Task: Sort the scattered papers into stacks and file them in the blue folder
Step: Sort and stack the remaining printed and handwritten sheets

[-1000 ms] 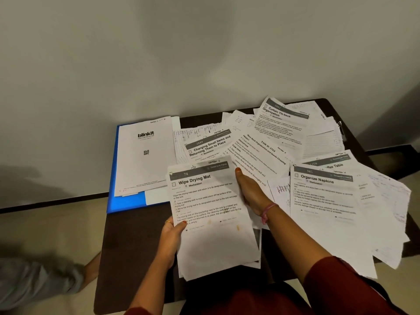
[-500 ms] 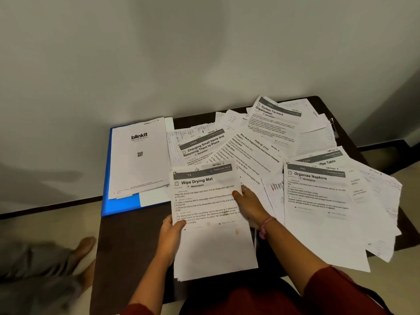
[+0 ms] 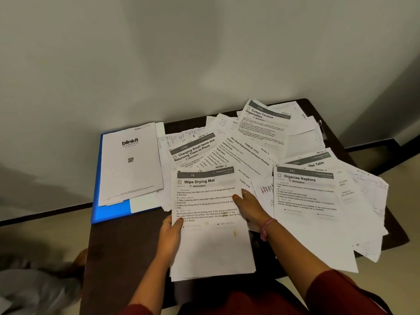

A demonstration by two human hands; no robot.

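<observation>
At far left I see a blurred grey shape (image 3: 34,285) on the floor, cut by the frame edge; I cannot identify it. On the table (image 3: 122,253), the blue folder (image 3: 106,212) lies at the back-left corner, mostly hidden under the blinkit sheet (image 3: 130,162) and at least one more sheet beneath it; only its left strip and near corner show.

My left hand (image 3: 169,237) grips the left edge of a stack (image 3: 213,226) headed "Wipe Drying Mat", thumb on top, fingers hidden underneath. I cannot count the stack's sheets; only staggered lower edges show. My right hand (image 3: 248,208) reaches in from the lower right, thumb on the stack's right edge and the fingers hidden behind it. A pink band (image 3: 267,227) sits on that wrist.

Behind and right of the stack, loose papers (image 3: 254,144) overlap across the table. Five printed headings are legible or partly so: Charging Small Items, Shoe Rack Organization, Curtain Tie-back, a half-covered "...ffee Table", and Organize Napkins (image 3: 304,201). Handwritten sheets beneath are too faint to read. The right-hand sheets overhang the table edge.
</observation>
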